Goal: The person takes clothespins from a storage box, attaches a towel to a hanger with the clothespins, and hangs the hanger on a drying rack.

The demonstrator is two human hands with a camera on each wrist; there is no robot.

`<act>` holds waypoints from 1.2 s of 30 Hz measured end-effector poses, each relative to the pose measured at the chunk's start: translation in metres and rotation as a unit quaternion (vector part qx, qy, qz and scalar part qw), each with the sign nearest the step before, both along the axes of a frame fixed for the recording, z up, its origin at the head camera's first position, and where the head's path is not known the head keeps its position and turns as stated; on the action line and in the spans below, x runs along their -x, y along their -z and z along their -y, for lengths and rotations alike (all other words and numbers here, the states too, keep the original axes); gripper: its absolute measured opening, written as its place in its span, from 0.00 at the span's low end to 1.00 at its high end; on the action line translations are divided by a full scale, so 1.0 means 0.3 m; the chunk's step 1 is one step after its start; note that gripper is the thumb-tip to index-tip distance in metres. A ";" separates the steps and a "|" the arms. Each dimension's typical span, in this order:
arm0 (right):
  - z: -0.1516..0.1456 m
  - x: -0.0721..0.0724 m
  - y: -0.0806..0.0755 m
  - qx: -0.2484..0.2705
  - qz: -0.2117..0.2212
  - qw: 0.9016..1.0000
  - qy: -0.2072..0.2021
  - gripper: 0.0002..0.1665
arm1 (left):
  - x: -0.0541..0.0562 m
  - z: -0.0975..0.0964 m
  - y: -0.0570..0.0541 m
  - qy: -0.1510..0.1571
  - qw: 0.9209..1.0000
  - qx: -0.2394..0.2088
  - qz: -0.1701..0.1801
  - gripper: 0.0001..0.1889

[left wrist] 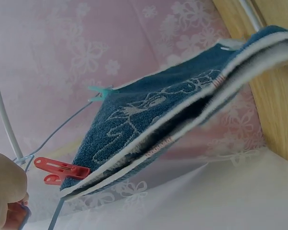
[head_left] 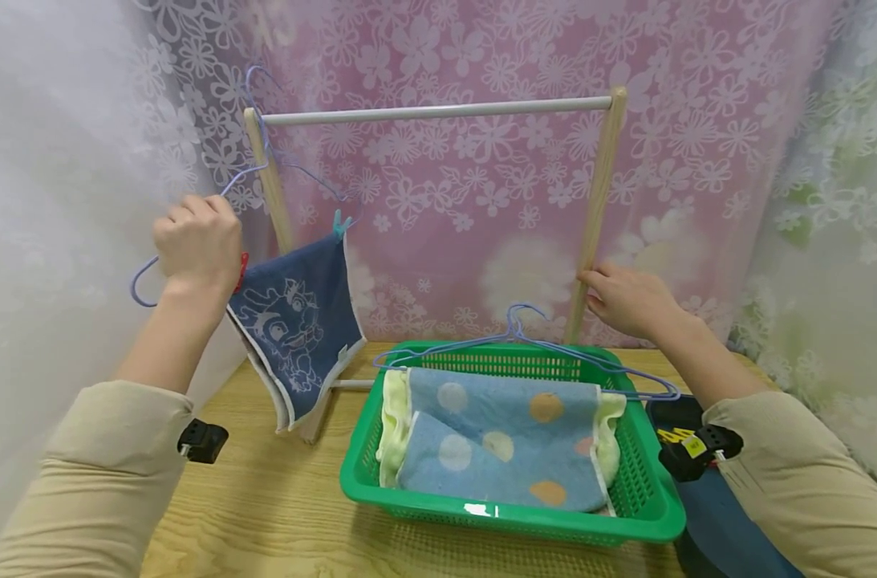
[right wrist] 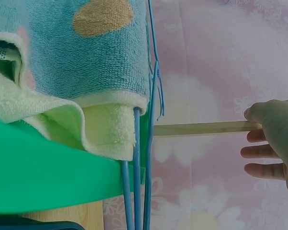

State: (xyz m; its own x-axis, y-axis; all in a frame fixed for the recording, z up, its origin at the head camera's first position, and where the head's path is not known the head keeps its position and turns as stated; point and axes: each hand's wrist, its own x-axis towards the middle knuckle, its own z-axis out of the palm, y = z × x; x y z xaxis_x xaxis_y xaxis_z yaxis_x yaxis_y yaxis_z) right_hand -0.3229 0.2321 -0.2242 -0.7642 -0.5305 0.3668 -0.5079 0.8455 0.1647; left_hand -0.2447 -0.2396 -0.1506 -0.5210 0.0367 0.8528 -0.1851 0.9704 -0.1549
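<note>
One dark-blue cartoon towel (head_left: 294,321) hangs at left in our head view, pegged to a lilac wire hanger (head_left: 243,173) our left hand (head_left: 198,241) grips; pegging looks done, seating the hook on the smooth white rod (head_left: 438,111) seemingly left. Our right hand (head_left: 633,301) pinches the pale wooden post (head_left: 600,185). A light-blue spotted towel (head_left: 503,449) likely waits in the green perforated plastic basket (head_left: 554,520).

From the left wrist, we see red (left wrist: 62,167) and turquoise plastic pegs (left wrist: 102,92) holding the terry cloth.

From the right wrist, we see looped pile and plush pale-yellow fabric (right wrist: 110,127).
</note>
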 end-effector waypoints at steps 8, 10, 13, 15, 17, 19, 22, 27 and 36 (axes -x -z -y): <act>0.002 0.004 0.008 -0.003 -0.011 1.000 0.002 0.20 | 0.002 -0.007 0.038 -0.012 0.998 0.005 0.062 0.12; 0.001 0.004 0.006 -0.002 -0.014 1.000 0.001 0.20 | 0.002 -0.008 0.045 -0.010 0.998 0.000 0.069 0.12; 0.001 0.002 0.003 -0.002 -0.017 1.000 0.001 0.20 | -0.002 -0.009 0.057 -0.006 0.997 -0.012 0.082 0.12; 0.002 0.000 0.001 -0.002 -0.017 1.000 0.000 0.20 | -0.008 -0.009 0.065 -0.008 0.995 -0.018 0.096 0.12; 0.003 -0.002 0.001 -0.005 -0.013 1.000 0.001 0.21 | -0.013 -0.007 0.075 -0.011 0.993 -0.023 0.113 0.12; 0.005 -0.003 0.000 -0.006 -0.009 1.000 0.003 0.21 | -0.018 -0.002 0.085 -0.014 0.991 -0.027 0.127 0.12; 0.007 -0.005 0.000 -0.005 -0.003 1.000 0.004 0.21 | -0.021 0.002 0.098 -0.014 0.990 -0.034 0.137 0.12; 0.005 -0.004 0.002 0.000 -0.006 1.000 0.003 0.21 | -0.020 -0.006 0.110 -0.008 0.990 -0.045 0.137 0.10; 0.007 -0.007 0.005 -0.002 -0.003 1.000 0.006 0.21 | -0.027 -0.019 0.112 -0.003 0.987 -0.060 0.148 0.10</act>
State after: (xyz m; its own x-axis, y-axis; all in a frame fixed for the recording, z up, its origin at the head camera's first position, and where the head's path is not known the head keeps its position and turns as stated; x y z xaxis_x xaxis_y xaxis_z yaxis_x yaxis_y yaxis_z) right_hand -0.3208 0.2300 -0.2258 -0.7685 -0.5229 0.3687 -0.4971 0.8508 0.1704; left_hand -0.2366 -0.2340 -0.1841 -0.7485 -0.0597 0.6605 -0.1555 0.9840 -0.0874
